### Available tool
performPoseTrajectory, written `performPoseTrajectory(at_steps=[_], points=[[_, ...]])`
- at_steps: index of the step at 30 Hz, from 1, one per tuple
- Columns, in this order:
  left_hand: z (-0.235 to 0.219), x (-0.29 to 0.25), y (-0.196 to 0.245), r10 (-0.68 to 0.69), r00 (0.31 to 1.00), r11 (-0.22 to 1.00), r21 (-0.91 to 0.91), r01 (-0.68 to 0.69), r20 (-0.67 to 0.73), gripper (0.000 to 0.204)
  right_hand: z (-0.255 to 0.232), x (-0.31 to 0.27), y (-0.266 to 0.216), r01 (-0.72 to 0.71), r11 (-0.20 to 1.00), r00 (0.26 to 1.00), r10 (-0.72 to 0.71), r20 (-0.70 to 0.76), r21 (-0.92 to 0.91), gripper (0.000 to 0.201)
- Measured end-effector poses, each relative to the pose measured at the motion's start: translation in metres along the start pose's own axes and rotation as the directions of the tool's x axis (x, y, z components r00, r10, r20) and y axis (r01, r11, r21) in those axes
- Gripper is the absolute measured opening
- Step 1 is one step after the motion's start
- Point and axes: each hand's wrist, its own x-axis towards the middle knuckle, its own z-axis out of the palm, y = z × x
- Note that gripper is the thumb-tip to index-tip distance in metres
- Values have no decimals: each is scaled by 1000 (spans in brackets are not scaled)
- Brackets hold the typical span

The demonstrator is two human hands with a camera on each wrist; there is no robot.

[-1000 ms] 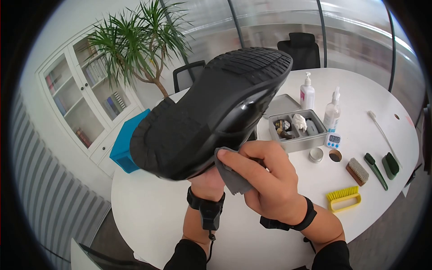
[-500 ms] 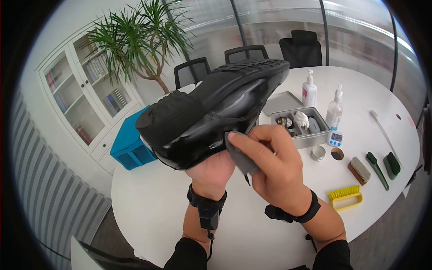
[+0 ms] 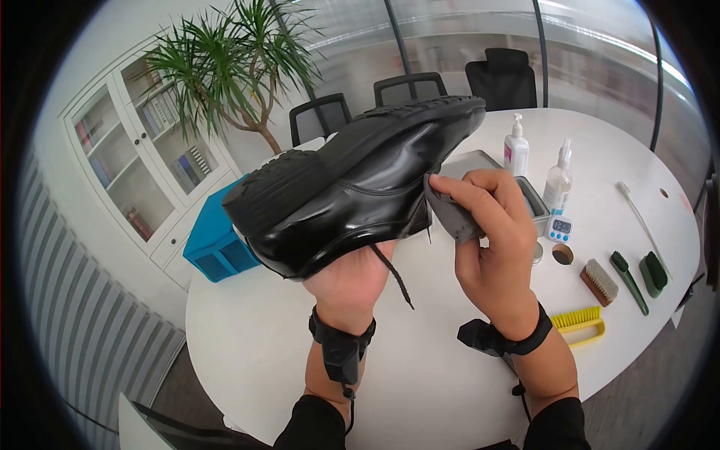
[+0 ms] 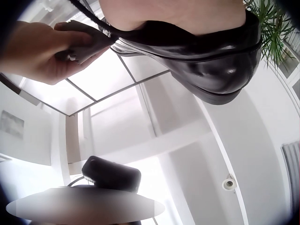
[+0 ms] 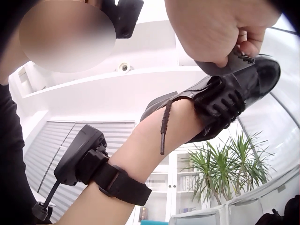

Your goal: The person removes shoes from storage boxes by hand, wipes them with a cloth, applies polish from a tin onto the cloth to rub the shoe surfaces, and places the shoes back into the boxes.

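Observation:
A glossy black lace-up shoe (image 3: 349, 199) is held up over the table, its sole turned up and away and its toe pointing to the upper right. My left hand (image 3: 349, 279) reaches into the shoe's opening and bears it from inside; its fingers are hidden there. With thumb and fingers my right hand (image 3: 499, 251) pinches a grey cloth (image 3: 452, 216), which lies against the shoe near the lacing. In the right wrist view the crossed laces (image 5: 225, 107) show beside the cloth. One loose lace end (image 3: 396, 281) dangles below the shoe.
On the white table (image 3: 420, 375) stand a metal tin (image 3: 534, 202), a pump bottle (image 3: 516, 150), a spray bottle (image 3: 558, 180) and a timer (image 3: 559, 228). Several brushes lie at the right, among them a yellow brush (image 3: 579, 326). A blue box (image 3: 217, 240) is behind at the left.
The shoe has rolled so more of its side upper shows and less of its sole. My right hand with the cloth has moved right and up along the shoe, and the lace end has swung into view.

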Motion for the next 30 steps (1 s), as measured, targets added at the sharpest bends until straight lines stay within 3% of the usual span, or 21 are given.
performPoseTrajectory(at_steps=[8, 11, 13, 17, 19, 23, 25, 28, 30], points=[[2, 1, 8, -12, 995, 1000, -13, 11, -100, 63, 1, -1, -1, 3, 1000, 998, -2, -62, 16, 60], [3, 0, 9, -19, 995, 997, -71, 13, -95, 61, 3, -2, -6, 60, 998, 997, -60, -39, 10, 58], [3, 1, 9, -42, 999, 999, 8, 42, -8, 60, 4, -5, -12, 57, 998, 998, -57, 3, 14, 57], [-2, 1, 17, -38, 999, 999, 1, 38, 11, 59, 13, -12, -21, 68, 996, 995, -71, 68, 50, 56], [-14, -1, 24, 118, 979, 985, 144, -94, -166, 60, 17, -15, -23, 103, 993, 991, -107, 75, 61, 60], [-12, -2, 26, 134, 980, 978, 179, -106, -149, 62, 12, -12, -23, 127, 990, 986, -134, 104, 68, 60], [4, 2, 17, -113, 990, 990, -72, 118, 80, 62, 5, -8, -21, 37, 997, 997, -42, 67, 74, 51], [7, 0, 14, -135, 988, 978, -152, 144, 69, 63, 3, -3, -10, 47, 998, 998, -45, -47, 37, 55], [5, -2, 14, -131, 989, 977, -159, 140, 65, 64, 2, -3, -8, 42, 998, 999, -40, -36, 53, 57]])
